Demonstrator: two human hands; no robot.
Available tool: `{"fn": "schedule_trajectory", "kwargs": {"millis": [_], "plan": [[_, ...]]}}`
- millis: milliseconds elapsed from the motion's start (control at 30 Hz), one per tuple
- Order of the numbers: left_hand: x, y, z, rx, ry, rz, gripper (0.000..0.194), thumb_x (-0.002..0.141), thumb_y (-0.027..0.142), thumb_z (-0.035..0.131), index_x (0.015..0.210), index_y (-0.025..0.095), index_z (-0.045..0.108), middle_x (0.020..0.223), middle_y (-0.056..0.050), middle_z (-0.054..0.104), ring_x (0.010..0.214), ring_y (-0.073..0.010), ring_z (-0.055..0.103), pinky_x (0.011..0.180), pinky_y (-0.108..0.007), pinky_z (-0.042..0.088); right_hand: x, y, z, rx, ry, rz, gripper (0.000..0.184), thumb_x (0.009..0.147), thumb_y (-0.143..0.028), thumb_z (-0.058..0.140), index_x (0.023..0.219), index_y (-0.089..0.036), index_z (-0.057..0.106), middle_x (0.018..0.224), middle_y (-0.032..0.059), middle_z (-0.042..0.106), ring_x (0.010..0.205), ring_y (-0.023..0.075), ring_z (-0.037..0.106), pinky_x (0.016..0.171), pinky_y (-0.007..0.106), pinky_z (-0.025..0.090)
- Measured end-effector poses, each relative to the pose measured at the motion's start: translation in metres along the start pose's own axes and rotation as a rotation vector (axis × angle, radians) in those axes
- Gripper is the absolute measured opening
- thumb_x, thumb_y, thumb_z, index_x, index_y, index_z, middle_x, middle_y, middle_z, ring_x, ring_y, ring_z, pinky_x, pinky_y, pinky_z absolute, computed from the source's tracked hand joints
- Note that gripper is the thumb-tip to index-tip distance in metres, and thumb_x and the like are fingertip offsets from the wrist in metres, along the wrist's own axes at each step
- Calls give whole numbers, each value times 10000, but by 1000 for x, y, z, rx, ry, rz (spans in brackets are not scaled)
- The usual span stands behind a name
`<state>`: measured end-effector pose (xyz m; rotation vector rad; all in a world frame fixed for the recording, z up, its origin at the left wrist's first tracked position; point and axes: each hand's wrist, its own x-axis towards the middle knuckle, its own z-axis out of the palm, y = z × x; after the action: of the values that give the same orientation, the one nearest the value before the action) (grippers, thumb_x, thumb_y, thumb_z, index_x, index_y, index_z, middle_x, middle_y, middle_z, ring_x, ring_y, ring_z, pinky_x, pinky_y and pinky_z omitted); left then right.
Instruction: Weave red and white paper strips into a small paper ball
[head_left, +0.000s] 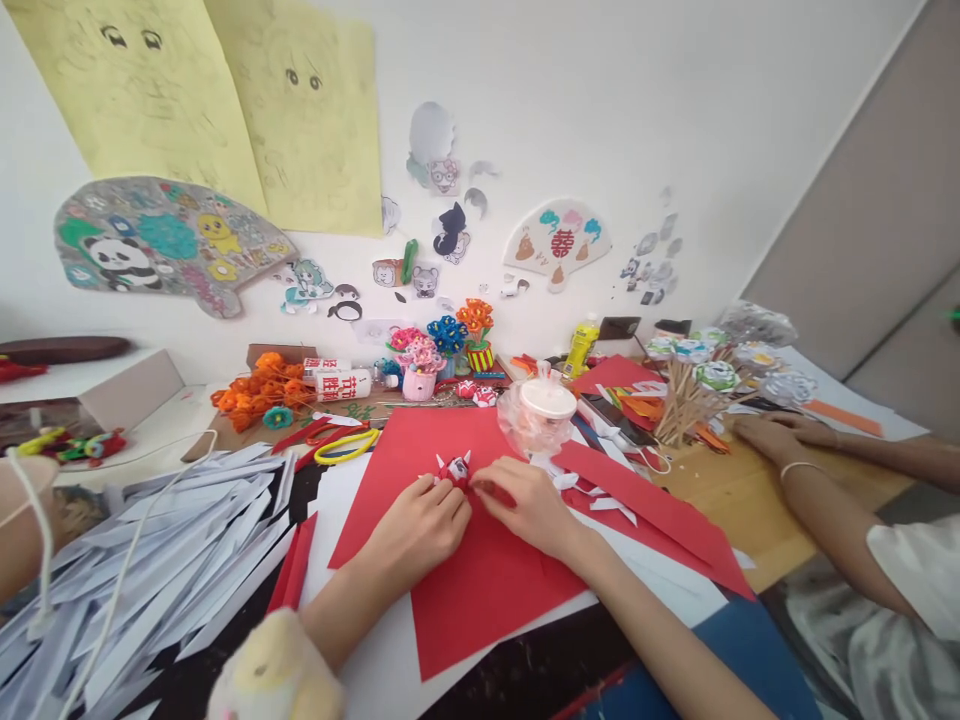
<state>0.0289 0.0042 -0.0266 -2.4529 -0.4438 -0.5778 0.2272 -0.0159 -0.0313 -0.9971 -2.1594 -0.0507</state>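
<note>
Red-and-white piece (454, 468), small and pointed, over the red sheet (487, 610), between both hands. Left hand (427, 525) curled, fingertips pinching its near side; right hand (529, 500) bent close at its right edge, fingers loosely bunched, grip impossible to tell. Best, probably, to pinch lightly near the base, spare the white points and steady both wrists. Red double-happiness character on the white fan (529, 240); red Chinese characters, partly legible, on the lying bottle (343, 384); yellow bottle (581, 346), label too small to read.
</note>
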Motion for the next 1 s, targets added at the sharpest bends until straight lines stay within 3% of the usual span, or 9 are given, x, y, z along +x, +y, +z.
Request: {"fn": "schedule_trajectory", "kwargs": {"millis": [233,367,567,767,1000], "plan": [[-14,-11,-2,-15,-6,-64,283,919,-1,379,756,132,568,689,-51,598,615,-197,550,579,-324,356,17,3,16,11,-109,-153,221,812,-129,611,1026,-182,613,907,46,715,784,193,666,693,285,504],[-17,-14,-1,-39,-21,-87,269,931,10,371,821,127,587,698,-45,605,622,-195,561,566,-317,362,15,7,20,-48,-84,-172,192,883,-203,608,1073,-181,598,916,52,720,790,194,678,679,288,495],[-14,-13,-2,-66,-40,-84,273,967,49,352,854,127,588,697,-39,598,639,-186,569,565,-308,377,12,9,20,-127,-28,-176,104,904,-267,620,957,-181,595,843,37,709,708,184,663,604,278,443],[-10,-11,-6,-35,-12,-75,345,963,38,335,716,144,551,667,-39,576,586,-177,531,542,-310,370,14,3,14,-164,-46,-203,112,949,-258,546,987,-164,596,811,40,694,688,168,643,590,275,412],[-9,-11,-9,5,18,-19,287,950,15,345,825,112,584,671,-36,584,599,-179,552,551,-303,400,10,6,12,-223,2,-259,189,984,-219,461,881,-161,609,726,23,659,576,133,570,532,275,335]]}}
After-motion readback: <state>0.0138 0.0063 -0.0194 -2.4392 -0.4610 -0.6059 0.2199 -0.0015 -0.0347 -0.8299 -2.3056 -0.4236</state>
